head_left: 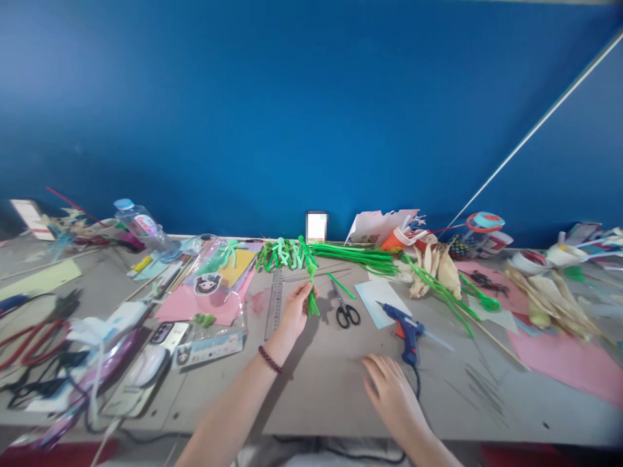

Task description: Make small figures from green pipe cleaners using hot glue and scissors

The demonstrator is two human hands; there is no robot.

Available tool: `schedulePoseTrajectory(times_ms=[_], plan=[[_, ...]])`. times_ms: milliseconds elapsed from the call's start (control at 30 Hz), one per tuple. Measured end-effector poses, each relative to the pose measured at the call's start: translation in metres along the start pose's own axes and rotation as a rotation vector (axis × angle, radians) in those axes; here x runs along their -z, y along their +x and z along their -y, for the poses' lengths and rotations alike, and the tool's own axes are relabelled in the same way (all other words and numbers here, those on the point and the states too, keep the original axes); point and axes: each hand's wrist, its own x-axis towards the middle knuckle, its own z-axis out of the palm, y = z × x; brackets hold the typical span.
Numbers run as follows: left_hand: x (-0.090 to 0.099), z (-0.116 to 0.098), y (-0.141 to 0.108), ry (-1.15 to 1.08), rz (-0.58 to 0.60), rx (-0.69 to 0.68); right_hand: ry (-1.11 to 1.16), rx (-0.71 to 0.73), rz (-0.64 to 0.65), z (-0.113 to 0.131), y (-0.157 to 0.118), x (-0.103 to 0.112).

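My left hand (294, 310) is closed on a green pipe-cleaner piece (313, 305), its strands bunched and hanging below the fingers. My right hand (389, 388) hovers over or lies on the table, fingers loosely spread with nothing in them; the blue glue gun (409, 332) is just beyond it. Between the hands and the wall lie black-handled scissors (347, 315) and a short green pipe-cleaner (341, 285). Behind them rests a bundle of long green pipe cleaners (360, 256), beside a row of twisted green pieces (280, 254). A clear ruler (275, 301) lies left of my left hand.
A propped phone (317, 227) leans at the blue wall. Leftward are a plastic bag with coloured paper (209, 305), a phone (146, 370), a water bottle (143, 227) and red-handled pliers (34, 344). Dried husks (448, 272), pink paper (567, 357) and thin wires (484, 388) lie rightward.
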Motion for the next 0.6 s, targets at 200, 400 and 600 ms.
schedulePoseTrajectory(times_ms=[200, 400, 600], plan=[[-0.001, 0.0, 0.0, -0.033, 0.0, 0.006, -0.012, 0.1, 0.12, 0.01, -0.01, 0.005], [0.001, 0.001, 0.002, -0.008, 0.024, -0.01, -0.098, 0.18, 0.103, 0.009, -0.035, 0.013], [0.0, 0.001, 0.001, -0.016, -0.006, 0.008, -0.015, 0.267, 0.005, 0.008, -0.049, 0.017]])
